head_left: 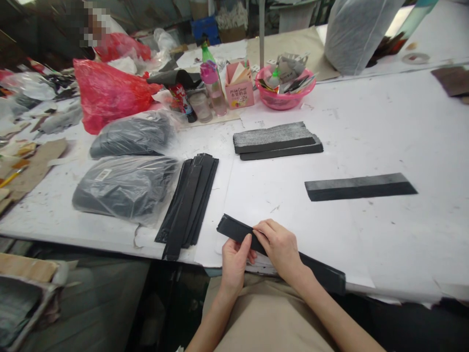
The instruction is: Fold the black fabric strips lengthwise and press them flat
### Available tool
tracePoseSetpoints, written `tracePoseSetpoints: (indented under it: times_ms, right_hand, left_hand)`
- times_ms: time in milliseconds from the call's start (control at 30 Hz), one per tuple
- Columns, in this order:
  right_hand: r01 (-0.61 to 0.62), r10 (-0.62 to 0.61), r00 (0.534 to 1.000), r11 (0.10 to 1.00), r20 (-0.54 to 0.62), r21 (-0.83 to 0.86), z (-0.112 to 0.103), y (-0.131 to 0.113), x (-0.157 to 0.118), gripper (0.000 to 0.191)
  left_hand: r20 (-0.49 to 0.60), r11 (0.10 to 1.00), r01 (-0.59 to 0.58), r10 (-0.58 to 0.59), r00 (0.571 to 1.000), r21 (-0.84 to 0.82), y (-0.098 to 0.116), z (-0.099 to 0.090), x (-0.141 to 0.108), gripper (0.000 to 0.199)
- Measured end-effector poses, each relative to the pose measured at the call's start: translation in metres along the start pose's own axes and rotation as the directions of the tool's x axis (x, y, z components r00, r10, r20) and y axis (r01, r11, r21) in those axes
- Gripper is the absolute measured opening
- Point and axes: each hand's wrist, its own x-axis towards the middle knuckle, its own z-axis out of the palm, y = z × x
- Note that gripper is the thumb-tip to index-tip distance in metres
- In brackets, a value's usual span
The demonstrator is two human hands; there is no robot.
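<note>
A long black strip (322, 274) of leather-like material lies slantwise at the table's front edge, held in both hands. My left hand (236, 256) grips its lower edge, thumb on top. My right hand (278, 244) pinches the upper edge beside the left thumb; the forearm covers part of the strip. To the left lies a pile of similar black strips (190, 200). Beyond my hands is a small stack of strips with a grey, fibrous face (274, 137). One single grey-and-black strip (361, 187) lies flat to the right.
Plastic-wrapped dark bundles (126, 188) sit left of the pile, with a red plastic bag (110, 95) behind. Along the back stand a pink bottle (214, 90), a pink box (240, 93) and a pink basket (286, 100) of small items. A white-covered bulky object (361, 34) is at back right.
</note>
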Motion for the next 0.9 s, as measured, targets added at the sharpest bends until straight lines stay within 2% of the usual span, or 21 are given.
tracePoseSetpoints:
  times_ms: [167,333,500,733,900]
  right_hand:
    - [0.094,-0.100,0.995,0.973,-0.019,-0.213,-0.0006,-0.0032,0.0000,0.012]
    - [0.142,-0.143,0.989,0.938,0.019,-0.317,0.0018,-0.0038,0.0004,0.015]
    - [0.112,-0.123,0.992,0.942,-0.013,-0.317,0.0039,-0.0015,0.0004,0.015]
    - [0.064,-0.061,0.998,0.983,0.023,-0.173,-0.0007,0.0011,-0.0019,0.008]
    - [0.051,-0.048,0.999,0.958,0.018,-0.283,-0.0021,-0.0025,-0.0014,0.009]
  left_hand:
    - [-0.040,0.998,-0.009,0.012,0.999,0.057,-0.0020,0.0003,0.0000,0.035]
    - [-0.029,0.994,-0.022,0.025,0.999,0.106,-0.0059,-0.0013,-0.0002,0.035]
    - [-0.006,0.994,-0.014,0.015,1.000,0.105,-0.0070,-0.0009,-0.0006,0.035]
    - [-0.033,0.995,-0.019,0.022,0.999,0.101,-0.0075,-0.0008,0.0006,0.036]
    - [-0.025,0.977,-0.053,0.059,0.998,0.205,-0.0068,-0.0011,-0.0029,0.035]
